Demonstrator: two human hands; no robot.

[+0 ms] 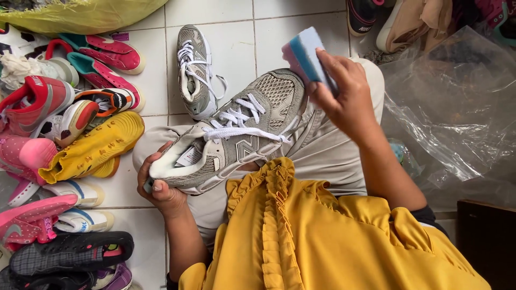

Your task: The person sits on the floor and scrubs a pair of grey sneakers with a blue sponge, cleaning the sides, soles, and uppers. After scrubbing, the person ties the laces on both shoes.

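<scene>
Grey mesh sneaker [236, 137] with white laces, lying across the lap on beige trousers [328, 153], toe pointing away, heel toward the near left. Heel cupped in the left hand [161, 188], fingers wrapped under the sole and thumb at the collar. Blue-and-pink sponge block [305, 53] pinched in the right hand [344, 96], held just above the toe of the sneaker — contact with the mesh impossible to tell. Matching grey sneaker [194, 72] upright on the white tiled floor [231, 32], just beyond the held one. To the left, a crowded heap of shoes: yellow shoe [94, 147], red-and-grey trainer [32, 102], pink-and-teal pair [105, 59], pink shoes, black mesh shoe [70, 252]. To the right, crumpled clear plastic sheet [457, 107]. Yellow ruffled garment [312, 231] in the foreground — worn by the person.
</scene>
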